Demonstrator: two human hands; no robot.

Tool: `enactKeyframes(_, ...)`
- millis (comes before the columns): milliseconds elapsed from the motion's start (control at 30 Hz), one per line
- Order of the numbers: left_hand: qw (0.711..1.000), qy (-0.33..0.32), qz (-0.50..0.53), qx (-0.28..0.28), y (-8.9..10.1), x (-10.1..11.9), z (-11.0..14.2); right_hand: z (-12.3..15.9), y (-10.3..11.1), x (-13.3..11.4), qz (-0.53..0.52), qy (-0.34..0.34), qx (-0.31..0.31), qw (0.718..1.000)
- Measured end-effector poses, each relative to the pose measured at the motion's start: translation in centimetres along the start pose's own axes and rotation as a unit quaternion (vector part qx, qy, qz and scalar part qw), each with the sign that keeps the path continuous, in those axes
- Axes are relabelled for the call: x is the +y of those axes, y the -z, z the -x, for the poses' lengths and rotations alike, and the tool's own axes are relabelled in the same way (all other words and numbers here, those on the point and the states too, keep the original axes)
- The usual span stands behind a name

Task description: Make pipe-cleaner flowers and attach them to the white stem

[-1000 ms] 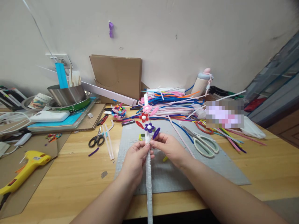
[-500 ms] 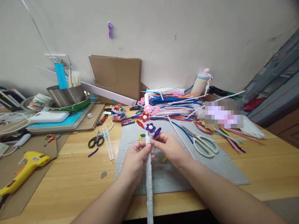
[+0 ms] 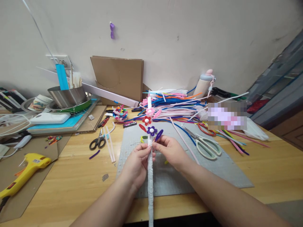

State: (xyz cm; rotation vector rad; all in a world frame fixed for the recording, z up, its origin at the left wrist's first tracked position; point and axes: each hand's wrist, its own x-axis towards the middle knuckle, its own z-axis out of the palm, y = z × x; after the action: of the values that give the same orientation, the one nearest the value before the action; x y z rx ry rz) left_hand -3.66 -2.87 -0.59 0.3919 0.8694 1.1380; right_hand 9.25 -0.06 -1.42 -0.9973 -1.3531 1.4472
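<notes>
A long white wrapped stick (image 3: 151, 186) stands nearly upright in front of me. Along its upper part sit a pink flower (image 3: 150, 112), a red flower (image 3: 146, 120) and a purple flower (image 3: 151, 130), each with a white centre and a matching looped leaf. My left hand (image 3: 138, 162) is closed around the stick just below the purple flower. My right hand (image 3: 171, 151) pinches at the stick from the right, under the purple leaf (image 3: 159, 135); exactly what its fingertips hold is hidden.
A grey cutting mat (image 3: 213, 176) lies under my hands, with large scissors (image 3: 205, 145) on its right. Black-handled scissors (image 3: 97, 143) and a yellow glue gun (image 3: 26, 170) lie left. Pipe cleaners (image 3: 175, 104) are heaped behind. A steel pot (image 3: 68, 96) stands back left.
The top of the stick with its flowers has dipped slightly, and its lower end has shifted a little left. Both hands keep nearly the same place and grip.
</notes>
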Motion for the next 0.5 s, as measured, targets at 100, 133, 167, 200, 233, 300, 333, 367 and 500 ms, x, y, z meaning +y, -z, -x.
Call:
enactKeyframes(100, 1.000, -0.006, -0.005, 0.003, 0.0, -0.1, 0.0, 0.1, -0.3, 0.5, 0.039, 0.033, 0.030, 0.998)
enactKeyframes(133, 1.000, -0.013, -0.008, 0.002, 0.0, -0.2, -0.1, 0.1, -0.4, 0.6, 0.049, 0.039, 0.041, 0.997)
enactKeyframes(167, 1.000, -0.023, -0.013, 0.003, 0.0, -0.2, -0.1, 0.1, -0.6, 0.6, 0.056, 0.043, 0.051, 0.996)
enactKeyframes(200, 0.999, -0.033, -0.020, 0.004, 0.0, -0.3, -0.1, 0.2, -0.7, 0.6, 0.060, 0.046, 0.058, 0.996)
enactKeyframes(233, 0.999, -0.044, -0.027, 0.006, 0.0, -0.3, 0.0, 0.2, -0.8, 0.6, 0.060, 0.046, 0.063, 0.995)
enactKeyframes(300, 0.997, -0.058, -0.042, 0.012, -0.1, -0.4, 0.0, 0.3, -0.9, 0.6, 0.056, 0.044, 0.066, 0.995)
enactKeyframes(333, 0.997, -0.061, -0.047, 0.015, -0.1, -0.4, 0.0, 0.3, -0.9, 0.5, 0.053, 0.042, 0.067, 0.995)
enactKeyframes(367, 0.997, -0.062, -0.051, 0.018, -0.1, -0.4, 0.0, 0.3, -1.0, 0.5, 0.051, 0.041, 0.068, 0.996)
enactKeyframes(500, 0.995, -0.068, -0.060, 0.032, -0.3, -0.2, 0.1, 0.2, -1.1, 0.6, 0.038, 0.035, 0.067, 0.996)
